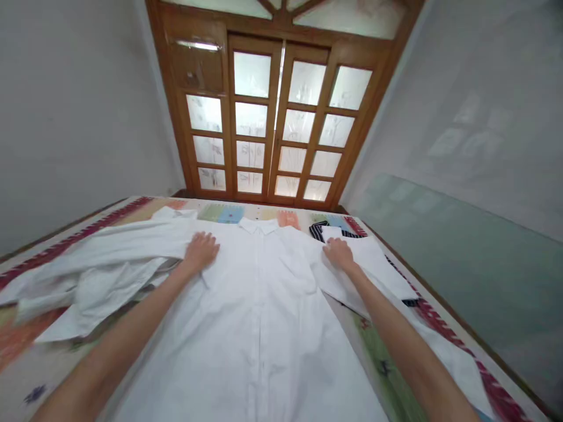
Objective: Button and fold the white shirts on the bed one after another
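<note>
A white button-up shirt (237, 328) lies spread front side up, with its collar (258, 225) at the far end and its sleeves out to both sides. My left hand (201, 252) rests on the shirt at the left shoulder, its fingers lying over the cloth. At the opposite shoulder, my right hand (338, 253) has its fingers bent closed on the top of the sleeve. The right sleeve runs down beneath my right forearm.
Another rumpled white garment (118, 287) lies at the left. Beyond my right hand are folded white cloth (373, 258) and a black striped piece (318, 231). A patterned cover (382, 357) lies underneath. Walls flank both sides; wooden glazed doors (272, 117) stand behind.
</note>
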